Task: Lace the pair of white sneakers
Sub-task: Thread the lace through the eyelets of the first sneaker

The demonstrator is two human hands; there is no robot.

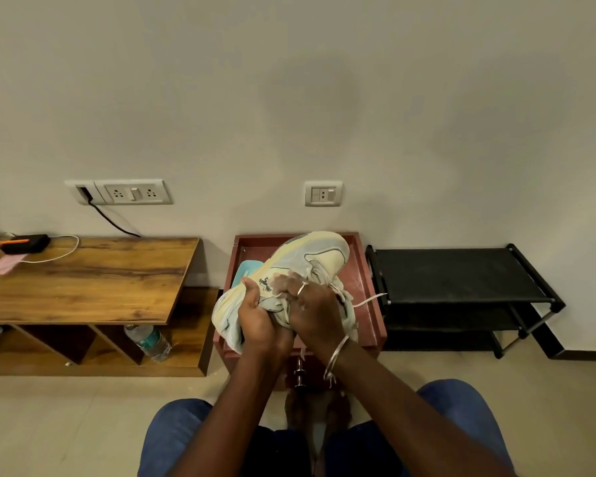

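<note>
**Both hands gripping one sneaker over the red bench**

A person in blue jeans (172,435) is sitting in front of the red bench (360,270) and is holding a white sneaker (310,256) just above its top. The sneaker is tilting, with its toe pointing away toward the wall behind the red bench and its heel end coming down toward the person.

The left hand (255,318) is cupping the heel end from below, its thumb pressing on the side next to a small dark horse logo. The right hand (315,311) is clenching over the laced front of the sneaker, fingers curled into the upper. Whether those fingers are also pinching the lace cannot be told. A ring (300,289) is showing on one finger and a metal bangle (336,356) is sitting on that wrist. A loose end of the white lace (369,299) is sticking out to the right of the right hand, over the red bench's right rim.

A second sneaker (245,271), of which only a pale blue part shows, is lying on the red bench behind the left hand.

Left of the red bench a wooden bench (100,280) is standing, carrying a black box (25,243) with a white cable. A water bottle (148,342) is lying on its lower shelf. Just right of the red bench a black shoe rack (461,273) is standing against the wall. A wall socket (323,193) is sitting above the red bench.
</note>
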